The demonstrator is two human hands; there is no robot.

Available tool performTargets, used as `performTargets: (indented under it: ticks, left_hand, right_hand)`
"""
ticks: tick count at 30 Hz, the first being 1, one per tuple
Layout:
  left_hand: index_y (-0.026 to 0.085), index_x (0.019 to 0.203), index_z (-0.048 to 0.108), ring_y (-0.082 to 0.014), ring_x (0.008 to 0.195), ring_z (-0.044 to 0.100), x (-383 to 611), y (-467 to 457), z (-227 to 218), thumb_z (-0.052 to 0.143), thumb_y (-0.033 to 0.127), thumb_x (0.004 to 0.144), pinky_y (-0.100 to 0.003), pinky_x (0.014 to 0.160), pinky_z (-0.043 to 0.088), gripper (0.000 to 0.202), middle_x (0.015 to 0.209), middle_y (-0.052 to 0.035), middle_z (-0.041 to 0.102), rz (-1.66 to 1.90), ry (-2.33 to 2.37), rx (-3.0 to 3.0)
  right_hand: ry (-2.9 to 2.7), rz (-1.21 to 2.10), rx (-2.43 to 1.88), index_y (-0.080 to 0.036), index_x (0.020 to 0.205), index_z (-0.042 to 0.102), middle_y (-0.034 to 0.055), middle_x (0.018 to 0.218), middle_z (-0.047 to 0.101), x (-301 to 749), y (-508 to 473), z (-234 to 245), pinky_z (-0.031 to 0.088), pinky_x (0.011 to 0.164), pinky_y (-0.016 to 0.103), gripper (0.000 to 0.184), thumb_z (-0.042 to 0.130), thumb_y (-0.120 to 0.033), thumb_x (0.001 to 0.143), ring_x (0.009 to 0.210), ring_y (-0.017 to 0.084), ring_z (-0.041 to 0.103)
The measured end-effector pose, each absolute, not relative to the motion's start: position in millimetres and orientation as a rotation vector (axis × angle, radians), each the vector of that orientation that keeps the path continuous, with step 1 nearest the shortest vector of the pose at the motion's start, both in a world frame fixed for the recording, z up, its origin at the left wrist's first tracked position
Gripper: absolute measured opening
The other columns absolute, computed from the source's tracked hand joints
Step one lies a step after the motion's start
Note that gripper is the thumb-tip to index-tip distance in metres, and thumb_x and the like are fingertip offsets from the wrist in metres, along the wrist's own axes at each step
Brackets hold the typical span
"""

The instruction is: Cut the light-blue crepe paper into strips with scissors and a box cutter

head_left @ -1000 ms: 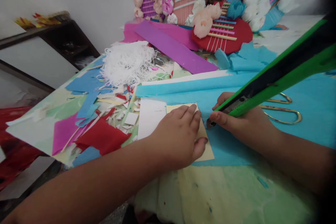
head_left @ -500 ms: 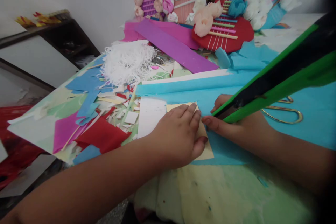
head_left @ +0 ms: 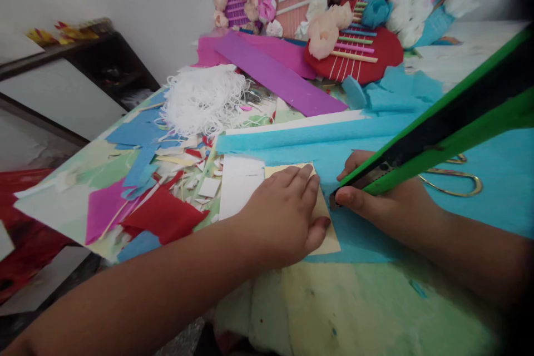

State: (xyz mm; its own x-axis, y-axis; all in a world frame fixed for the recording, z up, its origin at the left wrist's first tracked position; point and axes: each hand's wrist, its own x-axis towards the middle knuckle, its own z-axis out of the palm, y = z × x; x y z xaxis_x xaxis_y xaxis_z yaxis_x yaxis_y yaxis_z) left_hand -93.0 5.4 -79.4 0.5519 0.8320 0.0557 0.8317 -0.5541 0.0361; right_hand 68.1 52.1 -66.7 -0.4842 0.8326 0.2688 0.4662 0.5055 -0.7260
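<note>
My left hand (head_left: 286, 211) lies flat, pressing on a cream paper rectangle (head_left: 331, 242). Under that rectangle, a white piece of paper (head_left: 240, 178) sticks out to the left. Both rest on a large blue sheet (head_left: 359, 233). My right hand (head_left: 375, 194) is closed around a green and black utility knife (head_left: 421, 144), gripping it low near its metal tip. The tip points down at the blue sheet, just right of the cream paper's edge; whether it touches cannot be made out. Gold scissor handles (head_left: 456, 178) show behind my right wrist, their blades hidden.
White tangled string (head_left: 204, 97), paper scraps (head_left: 164, 211) and small white bits cover the table's left side. A purple strip (head_left: 279, 72) lies behind the blue sheet. Paper-flower crafts and a red oval piece (head_left: 354, 58) stand at the back. A low shelf (head_left: 62, 94) is at left.
My right hand and the utility knife have shifted slightly right, away from the cream paper's edge, so the metal tip shows. My left hand stays put.
</note>
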Motion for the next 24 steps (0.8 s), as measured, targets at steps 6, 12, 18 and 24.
performTargets:
  ticks: [6,12,18,24]
  left_hand:
    - [-0.001,0.12,0.043,-0.0285,0.122,0.031,-94.2,5.4,-80.2,0.033,0.039,0.082,-0.041,0.102,0.023,0.056,0.13,-0.0205,0.038,0.118,1.474,2.763]
    - [0.0,0.122,0.041,-0.0283,0.122,0.03,-94.8,5.6,-81.4,0.032,0.04,0.082,-0.041,0.102,0.023,0.057,0.13,-0.0197,0.037,0.115,1.483,2.755]
    - [0.001,0.12,0.043,-0.0287,0.123,0.028,-93.2,5.6,-79.2,0.032,0.04,0.083,-0.041,0.102,0.023,0.055,0.131,-0.0195,0.037,0.086,1.492,2.734]
    - [0.001,0.117,0.046,-0.0284,0.123,0.028,-93.9,5.9,-80.3,0.032,0.039,0.083,-0.042,0.102,0.023,0.053,0.129,-0.0197,0.039,0.114,1.462,2.76]
  right_hand:
    - [-2.217,0.647,-1.081,-0.02,0.052,0.035,-0.0046,0.045,0.04,63.7,50.3,-68.4,0.031,0.041,0.021,0.031,0.054,-0.037,0.07,0.042,0.008,0.039]
    - [-2.192,0.71,-1.04,-0.02,0.054,0.039,-0.0032,0.049,0.045,65.4,50.3,-71.2,0.034,0.044,0.023,0.032,0.056,-0.042,0.069,0.047,0.01,0.043]
    - [-2.117,0.817,-1.043,-0.019,0.055,0.042,-0.0024,0.049,0.047,71.0,51.8,-69.1,0.036,0.043,0.023,0.035,0.052,-0.048,0.071,0.045,0.01,0.044]
    - [-2.146,0.748,-1.089,-0.019,0.052,0.039,-0.0028,0.047,0.044,66.3,51.9,-68.1,0.033,0.041,0.022,0.037,0.053,-0.049,0.069,0.045,0.009,0.042]
